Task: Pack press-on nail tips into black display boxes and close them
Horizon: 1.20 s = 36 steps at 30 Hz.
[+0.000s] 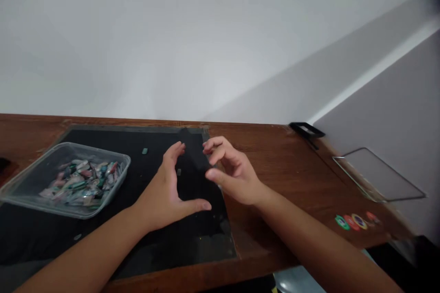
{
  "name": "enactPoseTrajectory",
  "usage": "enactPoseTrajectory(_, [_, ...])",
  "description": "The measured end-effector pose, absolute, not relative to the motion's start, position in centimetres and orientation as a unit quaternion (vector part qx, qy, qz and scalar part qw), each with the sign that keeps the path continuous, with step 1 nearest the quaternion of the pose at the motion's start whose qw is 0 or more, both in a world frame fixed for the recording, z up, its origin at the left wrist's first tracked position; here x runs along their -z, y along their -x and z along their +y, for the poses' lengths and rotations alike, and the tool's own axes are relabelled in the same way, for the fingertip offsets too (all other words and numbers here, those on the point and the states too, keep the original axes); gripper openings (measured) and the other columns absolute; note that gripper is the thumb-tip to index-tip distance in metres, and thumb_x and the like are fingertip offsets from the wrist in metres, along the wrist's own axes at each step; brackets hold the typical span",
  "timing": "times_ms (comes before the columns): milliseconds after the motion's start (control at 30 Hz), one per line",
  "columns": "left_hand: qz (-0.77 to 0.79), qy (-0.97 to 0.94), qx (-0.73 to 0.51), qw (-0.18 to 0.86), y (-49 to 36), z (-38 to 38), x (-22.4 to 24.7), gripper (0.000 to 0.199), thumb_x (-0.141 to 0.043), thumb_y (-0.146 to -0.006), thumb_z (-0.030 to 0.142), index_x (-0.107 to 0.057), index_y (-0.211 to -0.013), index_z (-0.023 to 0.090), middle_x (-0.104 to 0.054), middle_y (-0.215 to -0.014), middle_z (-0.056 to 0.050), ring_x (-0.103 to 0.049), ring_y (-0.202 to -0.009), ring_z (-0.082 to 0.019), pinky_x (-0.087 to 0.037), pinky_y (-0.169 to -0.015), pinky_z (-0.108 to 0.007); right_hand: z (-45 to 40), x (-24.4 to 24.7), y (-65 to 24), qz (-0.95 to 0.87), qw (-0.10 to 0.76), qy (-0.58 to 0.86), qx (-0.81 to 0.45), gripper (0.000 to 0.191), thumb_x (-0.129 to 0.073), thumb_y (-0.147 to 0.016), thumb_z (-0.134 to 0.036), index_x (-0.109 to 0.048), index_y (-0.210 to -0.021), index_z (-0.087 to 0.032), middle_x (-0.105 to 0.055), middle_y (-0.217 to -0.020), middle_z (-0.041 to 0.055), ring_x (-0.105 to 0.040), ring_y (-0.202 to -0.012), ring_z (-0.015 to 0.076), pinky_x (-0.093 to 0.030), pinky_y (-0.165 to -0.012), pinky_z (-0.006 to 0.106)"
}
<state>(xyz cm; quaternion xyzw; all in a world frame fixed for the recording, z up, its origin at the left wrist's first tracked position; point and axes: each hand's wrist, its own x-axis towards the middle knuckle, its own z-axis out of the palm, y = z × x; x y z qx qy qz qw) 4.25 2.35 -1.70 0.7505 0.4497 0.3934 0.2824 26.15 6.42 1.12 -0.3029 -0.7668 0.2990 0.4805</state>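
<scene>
1. Left hand (165, 197), one: grip wide open, thumb spread well apart from the fingers; nothing held that I can see from here. Poised over the mat.
2. Right hand (237, 174), one: grip half open, fingers curled, thumb apart from them; no item visible in it. Near the mat's right edge, facing the left hand, the two apart.
3. Pale piece (179, 172), small, one: just beside the left hand, seen between its fingers and thumb.
4. Green piece (145, 151), small, one: loose on the mat, between tub and left hand.
5. Clear plastic tub (37, 171), one, open-topped: on the mat, to the left of the left hand.
6. Heap of small pieces (84, 181), mixed colours: inside the tub.
7. Progress, by my judgement: the bulk remains in the tub, at least two pieces lie out; neither hand is engaged with any. How much is finished, I cannot tell.
8. Black mat (165, 249), one: on the brown counter (282, 160).
9. Round coloured discs (350, 222), several: counter's right side.
10. Black tray (307, 130), small, one: far right corner.
</scene>
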Motion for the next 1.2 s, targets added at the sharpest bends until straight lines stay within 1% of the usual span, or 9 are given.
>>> enactPoseTrajectory(133, [0.401,-0.707,-0.447,0.374,-4.2,2.4,1.4,0.097,-0.090,-0.079,0.055,-0.029,-0.150,0.030,-0.055,-0.149,-0.017,-0.058,-0.141,-0.038,-0.046,-0.121,-0.064,4.9,-1.3,-24.8,-0.753,0.475,0.204,-0.407,0.017,-0.087,-0.088,-0.036,-0.072,-0.089,-0.030,-0.067,-0.119,0.0037,-0.068,-0.121,0.0230,-0.056,-0.110,0.048])
enactPoseTrajectory(300, [0.409,-0.663,-0.441,0.445,-4.0,2.6,1.1,0.103,-0.097,-0.070,0.046,-0.039,-0.154,0.029,-0.058,-0.151,-0.016,-0.056,-0.142,-0.041,-0.040,-0.125,-0.065,3.6,-0.2,-25.5,-0.745,0.484,0.243,-0.389,0.011,-0.081,-0.092,-0.036,-0.072,-0.097,-0.034,-0.067,-0.126,0.0051,-0.065,-0.129,0.0284,-0.054,-0.114,0.056])
enactPoseTrajectory(400, [0.348,-0.613,-0.448,0.550,-4.0,2.3,0.5,0.086,-0.093,-0.077,0.048,-0.052,-0.150,0.029,-0.063,-0.150,-0.013,-0.058,-0.143,-0.038,-0.044,-0.124,-0.058,3.6,-0.3,-26.3,-0.788,0.493,0.238,-0.280,0.054,-0.084,-0.086,-0.045,-0.066,-0.136,-0.044,-0.062,-0.147,0.0062,-0.051,-0.149,0.0371,-0.037,-0.129,0.066])
enactPoseTrajectory(500, [0.249,-0.521,-0.408,0.707,-4.2,1.9,-0.1,0.076,-0.083,-0.084,0.064,-0.061,-0.147,0.028,-0.069,-0.142,-0.014,-0.067,-0.133,-0.037,-0.055,-0.113,-0.054,4.0,-0.5,-26.7,-0.830,0.449,0.238,-0.229,0.118,-0.095,-0.071,-0.061,-0.030,-0.169,-0.047,-0.045,-0.171,0.0054,-0.031,-0.163,0.0434,-0.015,-0.136,0.072])
enactPoseTrajectory(567, [0.226,-0.472,-0.367,0.769,-4.4,1.8,-0.1,0.080,-0.080,-0.082,0.072,-0.064,-0.146,0.027,-0.073,-0.135,-0.015,-0.073,-0.120,-0.037,-0.062,-0.100,-0.051,4.1,-0.5,-26.7,-0.838,0.422,0.243,-0.248,0.136,-0.097,-0.067,-0.064,-0.015,-0.173,-0.046,-0.036,-0.177,0.0060,-0.027,-0.166,0.0433,-0.009,-0.137,0.071])
enactPoseTrajectory(700, [0.262,-0.434,-0.333,0.795,-4.4,1.8,0.1,0.087,-0.073,-0.082,0.079,-0.060,-0.150,0.026,-0.078,-0.122,-0.016,-0.078,-0.094,-0.032,-0.064,-0.079,-0.043,3.8,-0.1,-26.3,-0.807,0.412,0.263,-0.331,0.128,-0.097,-0.074,-0.053,-0.017,-0.173,-0.043,-0.049,-0.167,0.0100,-0.052,-0.152,0.0375,-0.033,-0.133,0.063])
enactPoseTrajectory(800, [0.306,-0.473,-0.370,0.739,-4.3,1.9,-0.1,0.088,-0.075,-0.080,0.081,-0.060,-0.152,0.031,-0.075,-0.133,-0.014,-0.077,-0.103,-0.033,-0.065,-0.081,-0.042,3.6,-0.1,-26.1,-0.748,0.423,0.322,-0.397,0.116,-0.098,-0.072,-0.047,-0.034,-0.168,-0.037,-0.060,-0.153,0.0110,-0.060,-0.143,0.0342,-0.047,-0.125,0.056])
enactPoseTrajectory(967, [0.371,-0.539,-0.420,0.629,-4.6,1.4,0.0,0.092,-0.092,-0.073,0.067,-0.059,-0.152,0.035,-0.067,-0.148,-0.011,-0.066,-0.132,-0.037,-0.062,-0.097,-0.044,3.7,-0.7,-25.9,-0.700,0.452,0.321,-0.450,0.105,-0.098,-0.072,-0.041,-0.044,-0.162,-0.035,-0.066,-0.150,0.0093,-0.068,-0.135,0.0308,-0.055,-0.119,0.050])
enactPoseTrajectory(1200, [0.398,-0.558,-0.421,0.594,-4.9,1.6,-0.7,0.065,-0.091,-0.075,0.062,-0.071,-0.125,0.026,-0.075,-0.113,-0.006,-0.070,-0.095,-0.022,-0.055,-0.070,-0.029,3.6,-0.5,-25.8,-0.741,0.447,0.258,-0.429,0.106,-0.097,-0.075,-0.035,-0.043,-0.166,-0.037,-0.072,-0.146,0.0056,-0.074,-0.128,0.0283,-0.057,-0.116,0.050])
